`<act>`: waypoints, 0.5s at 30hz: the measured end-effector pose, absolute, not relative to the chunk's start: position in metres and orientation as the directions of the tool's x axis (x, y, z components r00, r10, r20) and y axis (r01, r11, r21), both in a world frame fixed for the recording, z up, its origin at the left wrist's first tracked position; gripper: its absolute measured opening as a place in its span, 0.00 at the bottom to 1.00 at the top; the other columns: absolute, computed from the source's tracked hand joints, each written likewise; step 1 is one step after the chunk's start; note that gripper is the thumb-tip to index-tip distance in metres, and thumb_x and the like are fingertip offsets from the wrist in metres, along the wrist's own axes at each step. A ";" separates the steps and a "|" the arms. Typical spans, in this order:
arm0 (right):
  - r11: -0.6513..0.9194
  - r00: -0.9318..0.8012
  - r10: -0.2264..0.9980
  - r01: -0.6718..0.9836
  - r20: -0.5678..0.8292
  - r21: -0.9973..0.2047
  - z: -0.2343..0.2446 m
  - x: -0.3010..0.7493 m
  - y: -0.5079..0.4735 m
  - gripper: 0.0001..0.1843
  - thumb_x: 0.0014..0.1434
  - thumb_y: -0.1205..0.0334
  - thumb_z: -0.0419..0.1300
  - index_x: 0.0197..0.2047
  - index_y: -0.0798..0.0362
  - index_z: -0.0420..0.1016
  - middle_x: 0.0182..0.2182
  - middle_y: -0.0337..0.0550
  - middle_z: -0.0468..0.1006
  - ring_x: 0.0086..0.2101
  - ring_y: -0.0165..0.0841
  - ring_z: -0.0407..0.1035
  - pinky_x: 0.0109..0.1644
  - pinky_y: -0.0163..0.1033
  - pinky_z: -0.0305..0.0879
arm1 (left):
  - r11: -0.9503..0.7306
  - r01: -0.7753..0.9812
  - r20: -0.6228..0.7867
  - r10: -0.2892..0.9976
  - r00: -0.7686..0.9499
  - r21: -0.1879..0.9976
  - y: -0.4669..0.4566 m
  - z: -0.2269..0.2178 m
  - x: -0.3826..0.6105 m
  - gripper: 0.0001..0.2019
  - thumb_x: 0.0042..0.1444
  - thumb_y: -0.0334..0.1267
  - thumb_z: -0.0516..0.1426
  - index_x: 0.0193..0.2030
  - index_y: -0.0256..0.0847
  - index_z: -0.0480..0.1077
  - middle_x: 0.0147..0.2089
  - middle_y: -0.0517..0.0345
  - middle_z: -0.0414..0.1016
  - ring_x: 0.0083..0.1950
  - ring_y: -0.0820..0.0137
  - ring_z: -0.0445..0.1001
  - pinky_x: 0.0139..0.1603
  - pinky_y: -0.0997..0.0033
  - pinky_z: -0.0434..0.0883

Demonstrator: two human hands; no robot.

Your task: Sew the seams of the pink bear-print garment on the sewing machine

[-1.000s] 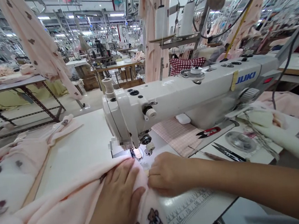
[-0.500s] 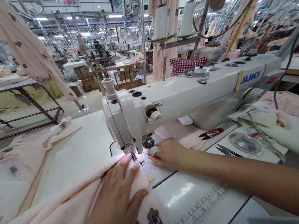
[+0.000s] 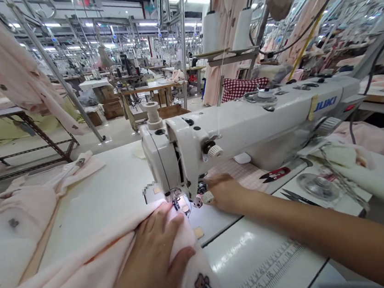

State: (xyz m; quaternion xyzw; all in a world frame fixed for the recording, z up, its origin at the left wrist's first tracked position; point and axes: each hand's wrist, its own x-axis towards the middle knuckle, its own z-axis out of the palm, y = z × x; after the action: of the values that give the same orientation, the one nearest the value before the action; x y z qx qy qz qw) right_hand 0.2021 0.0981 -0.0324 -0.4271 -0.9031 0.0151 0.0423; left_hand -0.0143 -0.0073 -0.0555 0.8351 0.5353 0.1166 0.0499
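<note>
My left hand [image 3: 158, 245] lies flat with fingers spread on pale pink fleece fabric [image 3: 72, 278] printed with small bears, pressing it down just in front of the needle [image 3: 176, 204] of a white JUKI sewing machine [image 3: 245, 124]. My right hand [image 3: 223, 191] reaches behind the machine head, its fingers curled at a small knob or lever [image 3: 207, 197] beside the presser foot. A small tan label piece [image 3: 198, 232] lies on the machine bed next to the fabric edge.
Red thread snips [image 3: 274, 174], dark scissors [image 3: 297, 196] and a metal disc [image 3: 312, 183] lie right of the machine. Pink checked cloth [image 3: 240, 175] sits under the arm. More pink fabric [image 3: 16, 215] is piled at left. A ruler strip [image 3: 265, 274] is printed on the table.
My right hand left the fabric edge and moved up and back to the knob behind the needle. My left hand stayed pressed on the fabric. The view shifted slightly.
</note>
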 end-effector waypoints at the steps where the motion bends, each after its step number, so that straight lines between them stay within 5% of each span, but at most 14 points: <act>1: 0.619 -0.616 0.785 0.783 0.062 -0.056 -0.033 0.201 0.100 0.13 0.63 0.60 0.52 0.47 0.54 0.72 0.37 0.49 0.81 0.36 0.39 0.74 0.38 0.37 0.63 | -0.432 0.881 0.154 0.900 0.407 0.196 -0.007 -0.055 -0.015 0.22 0.61 0.47 0.49 0.61 0.51 0.56 0.67 0.54 0.54 0.66 0.58 0.55 0.61 0.50 0.64; 5: 0.594 -0.593 0.804 0.803 0.039 -0.039 -0.037 0.199 0.100 0.12 0.63 0.60 0.52 0.45 0.52 0.73 0.37 0.46 0.81 0.37 0.39 0.75 0.39 0.37 0.63 | -0.517 0.846 0.275 0.839 0.470 0.129 -0.006 -0.052 -0.013 0.19 0.60 0.44 0.52 0.58 0.46 0.61 0.63 0.51 0.61 0.62 0.57 0.60 0.57 0.51 0.68; 8: 0.592 -0.591 0.806 0.805 0.028 -0.037 -0.041 0.200 0.099 0.12 0.63 0.58 0.52 0.44 0.52 0.74 0.36 0.47 0.81 0.37 0.39 0.75 0.38 0.37 0.63 | -0.671 0.735 0.369 0.711 0.599 0.099 -0.005 -0.048 -0.008 0.09 0.61 0.35 0.51 0.45 0.43 0.70 0.46 0.54 0.73 0.47 0.64 0.71 0.49 0.58 0.72; 10: 0.590 -0.590 0.807 0.806 0.023 -0.039 -0.042 0.201 0.101 0.13 0.64 0.58 0.51 0.44 0.52 0.73 0.35 0.47 0.81 0.36 0.40 0.75 0.37 0.38 0.63 | -0.727 0.681 0.411 0.651 0.639 0.093 -0.002 -0.046 -0.006 0.10 0.62 0.32 0.48 0.39 0.42 0.71 0.38 0.58 0.75 0.38 0.68 0.72 0.42 0.64 0.73; 15: 0.585 -0.585 0.811 0.810 0.015 -0.046 -0.040 0.202 0.103 0.15 0.65 0.58 0.48 0.46 0.52 0.73 0.35 0.49 0.80 0.37 0.40 0.74 0.36 0.38 0.63 | -0.719 0.690 0.407 0.657 0.635 0.083 0.017 -0.047 -0.015 0.11 0.62 0.32 0.49 0.41 0.42 0.72 0.40 0.57 0.75 0.39 0.69 0.73 0.40 0.67 0.72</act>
State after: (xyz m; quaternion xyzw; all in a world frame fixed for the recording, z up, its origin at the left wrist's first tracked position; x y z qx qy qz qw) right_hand 0.2018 0.1026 -0.0404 -0.4553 -0.8900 0.0171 0.0174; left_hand -0.0148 0.0167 -0.0466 0.9032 0.3729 0.2086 -0.0402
